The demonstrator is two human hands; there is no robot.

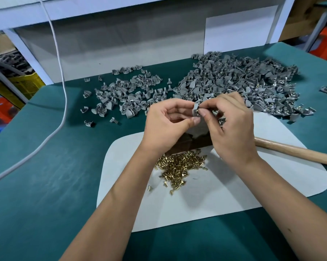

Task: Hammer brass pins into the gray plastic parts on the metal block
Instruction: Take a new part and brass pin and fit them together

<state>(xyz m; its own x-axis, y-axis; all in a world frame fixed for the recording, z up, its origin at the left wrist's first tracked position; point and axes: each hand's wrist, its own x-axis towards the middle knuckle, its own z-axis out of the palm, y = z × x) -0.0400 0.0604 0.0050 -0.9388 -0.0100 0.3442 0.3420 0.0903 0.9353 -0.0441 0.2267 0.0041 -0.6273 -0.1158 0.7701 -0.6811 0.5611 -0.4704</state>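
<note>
1. Above the white mat, both hands meet over the middle of the table. The left hand has its fingers curled, thumb and forefinger pinching one gray plastic part; the right hand pinches the same part from the other side, a glint of brass showing between its thumb and forefinger.
2. Under the hands sits a dark metal block, mostly hidden by the wrists; the held part is raised above it, not resting on it.
3. Just in front of the block, a loose heap of brass pins lies on the mat between the two forearms, with a few strays nearer the person.
4. A wooden handle lies on the mat to the right, running off the frame edge; its head is hidden behind the right hand.
5. Nothing is kept in bins: a large pile of gray parts spreads across the far right of the table, some showing brass, and a smaller, thinner scatter of gray parts lies at the far left.
6. The table has a green cover. A white cable hangs down at the left and trails across it.
7. Behind stands a white panel and frame, with a yellow crate and orange shapes beyond at the left.
</note>
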